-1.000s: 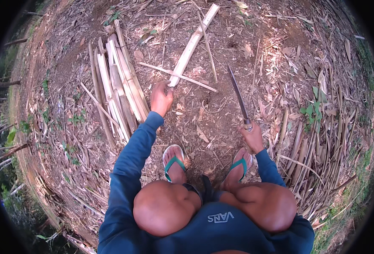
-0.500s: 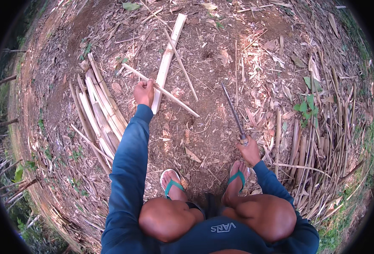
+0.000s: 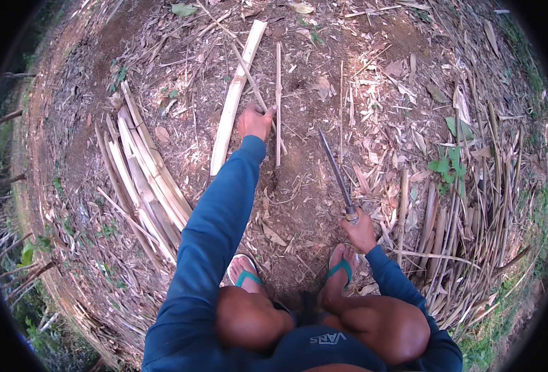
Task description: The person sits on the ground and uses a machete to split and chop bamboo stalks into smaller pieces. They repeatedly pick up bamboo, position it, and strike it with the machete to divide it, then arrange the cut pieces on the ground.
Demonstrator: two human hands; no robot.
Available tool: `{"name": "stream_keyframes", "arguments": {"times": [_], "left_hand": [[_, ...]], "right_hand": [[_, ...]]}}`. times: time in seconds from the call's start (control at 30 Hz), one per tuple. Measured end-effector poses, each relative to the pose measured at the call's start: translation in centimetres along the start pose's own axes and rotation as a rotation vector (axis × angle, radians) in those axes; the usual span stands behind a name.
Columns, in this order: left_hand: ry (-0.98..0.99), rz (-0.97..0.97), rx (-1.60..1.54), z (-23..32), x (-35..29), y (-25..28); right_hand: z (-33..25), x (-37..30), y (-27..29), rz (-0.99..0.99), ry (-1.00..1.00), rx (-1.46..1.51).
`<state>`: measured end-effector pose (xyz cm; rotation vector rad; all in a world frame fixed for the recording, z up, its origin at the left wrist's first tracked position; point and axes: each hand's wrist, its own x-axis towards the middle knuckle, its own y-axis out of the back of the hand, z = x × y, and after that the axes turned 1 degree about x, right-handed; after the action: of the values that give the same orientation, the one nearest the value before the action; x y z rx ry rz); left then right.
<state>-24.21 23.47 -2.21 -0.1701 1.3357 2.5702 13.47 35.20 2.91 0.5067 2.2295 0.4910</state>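
Note:
My left hand is closed, its fingertips pinching a thin pale wooden stick that stands nearly in line with my view ahead. Just left of it lies a wide split wooden slat on the ground, with a thin rod crossing over it and passing behind my fingers. In front of my right foot, my right hand grips the handle of a machete, its long dark blade angled forward and left, apart from the stick.
A tied bundle of split wood lies to the left. On the right is a large heap of thin canes, with a small green plant beside it. Dry leaves and chips cover the soil. My feet wear green-strapped flip-flops.
My left hand has moved right, turning the stick from a slant across the slat to nearly straight ahead, clear of the slat. My right hand still holds the machete, slightly shifted.

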Motion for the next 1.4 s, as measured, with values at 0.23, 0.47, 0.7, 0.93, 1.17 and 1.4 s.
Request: {"name": "stream_keyframes", "arguments": {"times": [0.23,0.47,0.7,0.93,1.17,1.4], "left_hand": [[-0.064,0.095,-0.093,-0.1,0.0,-0.4],[-0.079,-0.091,0.087,1.1,-3.4,-0.6],[-0.110,-0.182,0.074,0.5,-3.3,0.3],[-0.350,-0.259,0.061,-6.8,-10.9,12.5],[-0.547,-0.532,0.506,-16.6,-20.7,32.5],[-1.023,-0.300,1.141,-23.6,-16.5,46.7]], "right_hand": [[0.4,0.2,-0.2,0.039,0.103,-0.033],[0.2,0.0,0.0,0.016,0.065,-0.023],[1.0,0.5,-0.3,0.051,0.125,-0.037],[2.2,0.8,-1.9,0.061,0.057,0.087],[2.1,0.8,-2.8,0.004,0.090,0.246],[-0.9,-1.1,-3.6,0.158,0.260,-0.024]]}}
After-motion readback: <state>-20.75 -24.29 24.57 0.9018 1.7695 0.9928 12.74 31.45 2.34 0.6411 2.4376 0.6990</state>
